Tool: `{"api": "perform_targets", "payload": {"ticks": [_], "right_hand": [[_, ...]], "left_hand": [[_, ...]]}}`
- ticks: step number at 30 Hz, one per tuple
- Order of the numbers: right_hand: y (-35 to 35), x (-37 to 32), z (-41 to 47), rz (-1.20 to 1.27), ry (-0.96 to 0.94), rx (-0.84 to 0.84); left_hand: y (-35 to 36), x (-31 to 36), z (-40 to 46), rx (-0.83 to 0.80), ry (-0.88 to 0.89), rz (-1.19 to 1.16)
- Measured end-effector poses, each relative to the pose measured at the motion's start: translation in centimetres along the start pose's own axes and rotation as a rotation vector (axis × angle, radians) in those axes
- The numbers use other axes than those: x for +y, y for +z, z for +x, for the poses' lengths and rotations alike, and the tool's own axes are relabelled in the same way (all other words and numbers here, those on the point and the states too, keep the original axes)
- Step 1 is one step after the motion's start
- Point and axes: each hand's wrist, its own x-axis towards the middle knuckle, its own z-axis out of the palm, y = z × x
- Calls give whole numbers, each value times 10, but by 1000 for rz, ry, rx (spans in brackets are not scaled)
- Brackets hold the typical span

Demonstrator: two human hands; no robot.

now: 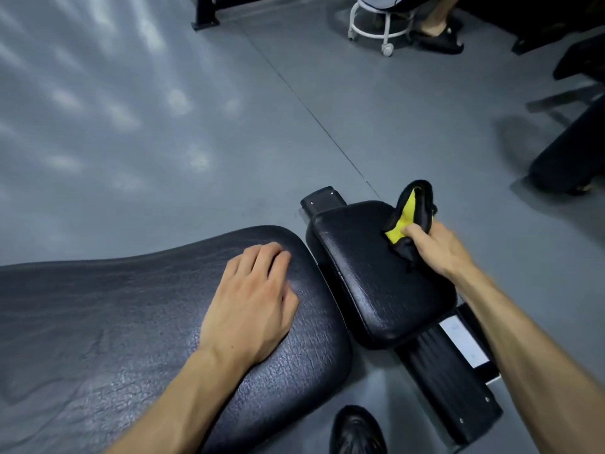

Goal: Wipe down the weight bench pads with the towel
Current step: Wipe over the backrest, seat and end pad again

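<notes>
Black and yellow towel (411, 217) sat bunched in your right hand (435, 247), fingers curled round it above the small pad (370, 283); your left hand (252, 299) lay flat, fingers relaxed, on the big pad (114, 322)

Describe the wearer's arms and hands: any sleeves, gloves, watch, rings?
Both forearms are bare to the frame's edge, with no sleeves in view. The left hand and right hand have no gloves, and no watch, bands or rings show on wrists or fingers.

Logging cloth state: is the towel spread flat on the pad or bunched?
Bunched. The towel is gathered in the right hand, a loose end sticking up over the small pad, not laid flat.
</notes>
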Motion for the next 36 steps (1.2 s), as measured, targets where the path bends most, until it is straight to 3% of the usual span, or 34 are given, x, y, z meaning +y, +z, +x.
{"api": "perform_targets", "payload": {"ticks": [5, 18, 24, 26, 28, 30, 36], "right_hand": [[-7, -31, 27, 126, 116, -124], [8, 57, -158, 300, 158, 161], [3, 42, -188, 485, 71, 370], [9, 23, -180, 368, -56, 251], [25, 10, -167, -37, -243, 93], [31, 0, -148, -283, -369, 76], [25, -52, -42, -361, -290, -54]], "left_hand": [[-1, 1, 1, 1, 8, 3], [-6, 6, -3, -2, -11, 30], [-7, 7, -4, -17, -17, 20], [-7, 6, -4, -15, -17, 17], [-6, 6, -3, -9, -15, 11], [-5, 5, -2, -11, -17, 8], [-5, 3, 1, -18, -12, 1]]}}
